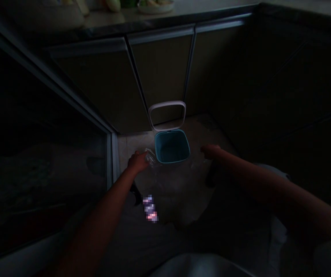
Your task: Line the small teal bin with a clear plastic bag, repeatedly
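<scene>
1. Cabinets (pixel 161 61) in dark panels with pale top strips run across the back and round to the right; the whole scene is dim.
2. Above them is the desk (pixel 127 17), carrying a plate (pixel 156 9) near its front edge with food on it, too dark to name.
3. Below is the floor (pixel 130 144), pale by the cabinets and darker towards the person's legs.
4. The bin (pixel 172 148), teal and open at the top, stands upright on the floor in front of the cabinets, between the two hands. Nothing can be made out inside it.
5. A pale ring (pixel 168 103) stands raised at the bin's back edge, tilted up against the cabinet side.
6. The left hand (pixel 138 161) is at the bin's left, fingers closed on clear plastic.
7. The right hand (pixel 210 151) is off to the bin's right, apart from it, fingers bent; whether it has hold of anything, I cannot tell.
8. The plastic (pixel 150 157), thin and crumpled, reaches from the left hand towards the bin's near left corner.
</scene>
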The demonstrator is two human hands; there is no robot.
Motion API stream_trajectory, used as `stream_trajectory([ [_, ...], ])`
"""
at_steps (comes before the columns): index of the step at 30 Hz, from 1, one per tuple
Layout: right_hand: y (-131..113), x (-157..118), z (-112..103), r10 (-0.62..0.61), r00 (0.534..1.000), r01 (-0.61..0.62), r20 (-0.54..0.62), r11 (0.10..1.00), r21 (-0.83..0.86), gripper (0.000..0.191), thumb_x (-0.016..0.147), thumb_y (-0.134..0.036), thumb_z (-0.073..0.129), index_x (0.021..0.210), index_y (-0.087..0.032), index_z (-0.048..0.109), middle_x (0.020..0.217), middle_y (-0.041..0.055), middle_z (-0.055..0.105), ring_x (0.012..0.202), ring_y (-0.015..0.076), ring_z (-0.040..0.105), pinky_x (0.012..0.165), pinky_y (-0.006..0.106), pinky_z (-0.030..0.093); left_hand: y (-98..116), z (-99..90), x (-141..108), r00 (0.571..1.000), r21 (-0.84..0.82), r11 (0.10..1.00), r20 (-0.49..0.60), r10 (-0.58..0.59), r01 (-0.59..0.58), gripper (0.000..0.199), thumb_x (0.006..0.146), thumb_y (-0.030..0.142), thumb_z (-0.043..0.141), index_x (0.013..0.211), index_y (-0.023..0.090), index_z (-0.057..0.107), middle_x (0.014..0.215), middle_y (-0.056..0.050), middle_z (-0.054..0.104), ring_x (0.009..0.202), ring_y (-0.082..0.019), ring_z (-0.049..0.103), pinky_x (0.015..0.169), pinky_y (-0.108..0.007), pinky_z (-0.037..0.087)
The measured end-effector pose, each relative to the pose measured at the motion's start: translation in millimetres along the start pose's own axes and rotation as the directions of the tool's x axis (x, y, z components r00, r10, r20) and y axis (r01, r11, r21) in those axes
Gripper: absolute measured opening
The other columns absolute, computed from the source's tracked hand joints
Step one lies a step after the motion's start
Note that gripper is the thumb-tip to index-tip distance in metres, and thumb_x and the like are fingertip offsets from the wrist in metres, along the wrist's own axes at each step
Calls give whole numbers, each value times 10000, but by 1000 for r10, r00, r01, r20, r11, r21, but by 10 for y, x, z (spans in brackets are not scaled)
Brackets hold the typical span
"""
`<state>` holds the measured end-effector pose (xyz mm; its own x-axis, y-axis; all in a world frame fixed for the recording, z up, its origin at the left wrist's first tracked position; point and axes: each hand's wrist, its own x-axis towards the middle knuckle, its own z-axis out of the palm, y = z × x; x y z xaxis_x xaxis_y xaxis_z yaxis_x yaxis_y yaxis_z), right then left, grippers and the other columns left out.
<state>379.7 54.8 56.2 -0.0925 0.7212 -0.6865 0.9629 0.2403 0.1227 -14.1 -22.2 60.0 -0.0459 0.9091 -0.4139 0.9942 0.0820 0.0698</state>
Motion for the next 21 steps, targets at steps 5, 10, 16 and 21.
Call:
stream_trajectory([
  [5, -48, -70, 38, 10, 1000, -9, -26, 999, 32, 517, 869, -132, 665, 1372, -249, 679, 1376, 143, 674, 1251, 319, 659, 916, 411, 569, 25, -10, -106, 999, -27, 999, 30, 20, -19, 629, 930, 484, 587, 1539, 336, 533, 1518, -130, 547, 1307, -319, 613, 1035, -386, 496],
  [10, -128, -140, -59, -24, 997, 30, -77, 997, 77, 389, 925, -214, 630, 1303, -237, 714, 1389, 129, 667, 1230, 311, 668, 887, 373, 563, 86, -139, -248, 998, -18, 999, 51, 46, -45, 559, 937, 444, 585, 1476, 296, 595, 1461, -137, 610, 1291, -313, 632, 1039, -416, 506],
  [16, -68, -144, -303, 31, 939, 63, -343, 964, 259, 360, 958, -338, 594, 1278, -237, 726, 1396, 127, 659, 1176, 276, 683, 869, 306, 526, 270, -393, -580, 963, -64, 968, 99, 250, -244, 497, 967, 450, 534, 1418, 269, 636, 1369, -127, 704, 1256, -314, 669, 1015, -430, 527],
  [21, -27, 35, -767, 107, 903, 94, -415, 896, 434, 305, 968, -282, 587, 1208, -196, 755, 1236, 115, 739, 1109, 248, 709, 836, 259, 527, 489, -478, -812, 880, -87, 913, 247, 407, -398, 552, 939, 472, 581, 1443, 249, 614, 1452, -142, 654, 1329, -333, 624, 1080, -457, 502],
])
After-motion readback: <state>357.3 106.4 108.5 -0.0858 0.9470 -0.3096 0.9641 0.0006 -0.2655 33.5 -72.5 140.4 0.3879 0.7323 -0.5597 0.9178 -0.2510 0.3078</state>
